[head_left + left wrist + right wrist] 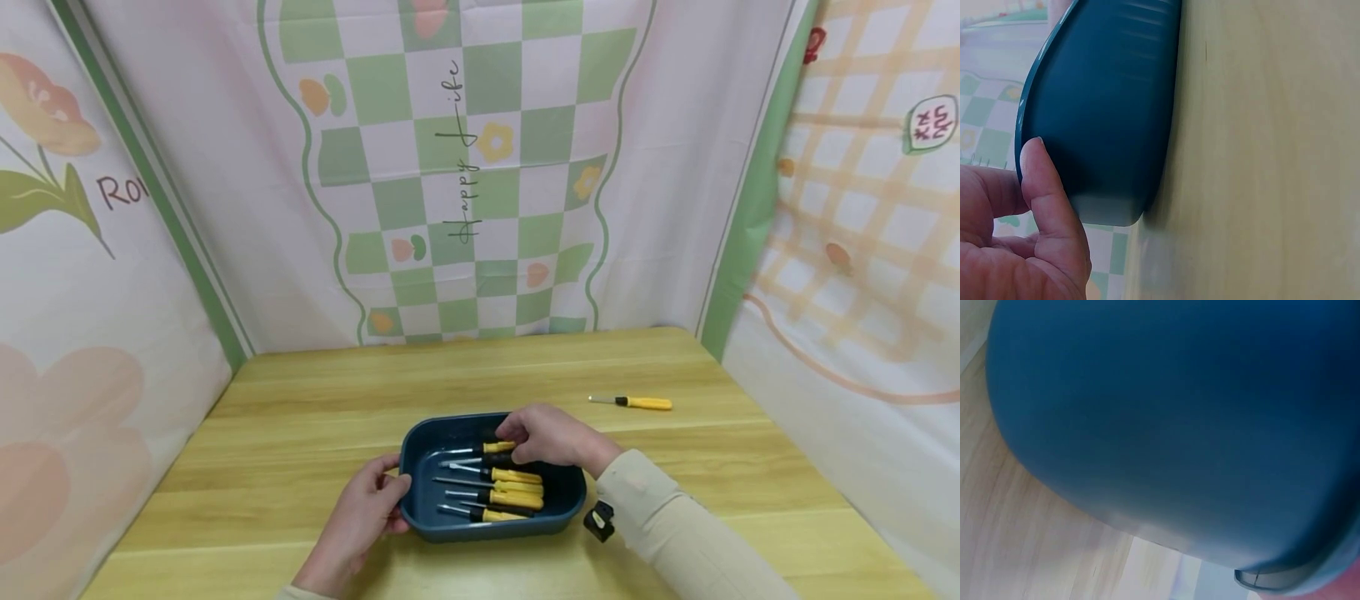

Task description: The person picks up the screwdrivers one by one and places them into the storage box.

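Observation:
A dark teal box (491,533) stands on the table with several screwdrivers lying side by side in it, mostly yellow-handled. My left hand (366,504) holds the box's left end, thumb on the rim; the left wrist view shows that thumb against the box's outer wall (1104,112). Reaching in over the back right, my right hand (551,435) has its curled fingers and thumb about the yellow handle of the rearmost screwdriver (495,447). A black-handled screwdriver (497,460) lies just under the thumb. In the right wrist view, the box wall (1160,437) hides nearly all of that hand.
One more yellow-handled screwdriver (647,403) lies on the wooden table (315,392) at the back right, outside the box. A small black device (599,521) sits at my right wrist. Patterned curtains (480,167) hang behind the table and along both sides.

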Demonstrator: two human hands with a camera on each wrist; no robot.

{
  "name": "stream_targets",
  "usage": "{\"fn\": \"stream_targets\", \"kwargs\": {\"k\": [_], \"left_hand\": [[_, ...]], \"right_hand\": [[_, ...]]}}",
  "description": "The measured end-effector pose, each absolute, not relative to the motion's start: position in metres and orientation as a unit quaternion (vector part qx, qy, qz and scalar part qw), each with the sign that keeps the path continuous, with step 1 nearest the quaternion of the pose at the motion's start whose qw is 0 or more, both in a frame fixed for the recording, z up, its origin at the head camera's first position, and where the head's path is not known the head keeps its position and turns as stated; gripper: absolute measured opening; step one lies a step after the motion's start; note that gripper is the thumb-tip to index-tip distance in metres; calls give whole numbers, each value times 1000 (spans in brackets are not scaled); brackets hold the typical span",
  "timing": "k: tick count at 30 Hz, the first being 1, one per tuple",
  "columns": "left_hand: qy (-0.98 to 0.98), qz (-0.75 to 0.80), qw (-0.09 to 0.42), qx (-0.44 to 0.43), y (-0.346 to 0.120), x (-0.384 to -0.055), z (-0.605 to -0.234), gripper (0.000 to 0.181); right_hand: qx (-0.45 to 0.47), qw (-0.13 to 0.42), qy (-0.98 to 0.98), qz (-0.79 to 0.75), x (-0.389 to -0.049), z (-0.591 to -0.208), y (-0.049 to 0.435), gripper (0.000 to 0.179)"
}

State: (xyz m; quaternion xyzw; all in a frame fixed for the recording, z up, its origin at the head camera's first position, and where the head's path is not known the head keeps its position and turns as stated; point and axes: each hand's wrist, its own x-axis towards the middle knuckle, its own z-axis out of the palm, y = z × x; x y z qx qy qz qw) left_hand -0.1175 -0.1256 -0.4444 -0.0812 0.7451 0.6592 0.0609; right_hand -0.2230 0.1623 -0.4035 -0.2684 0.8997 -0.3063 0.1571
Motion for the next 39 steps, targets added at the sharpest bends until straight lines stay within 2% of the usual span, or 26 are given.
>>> {"fn": "stream_targets", "kwargs": {"k": [29, 39], "left_hand": [[749, 654, 60, -90, -123, -118, -443, 45], [746, 656, 63, -94, -123, -117, -443, 45]], "right_hand": [[-285, 151, 880, -348, -224, -402, 170, 36], [-289, 124, 871, -377, -226, -397, 177, 39]]}}
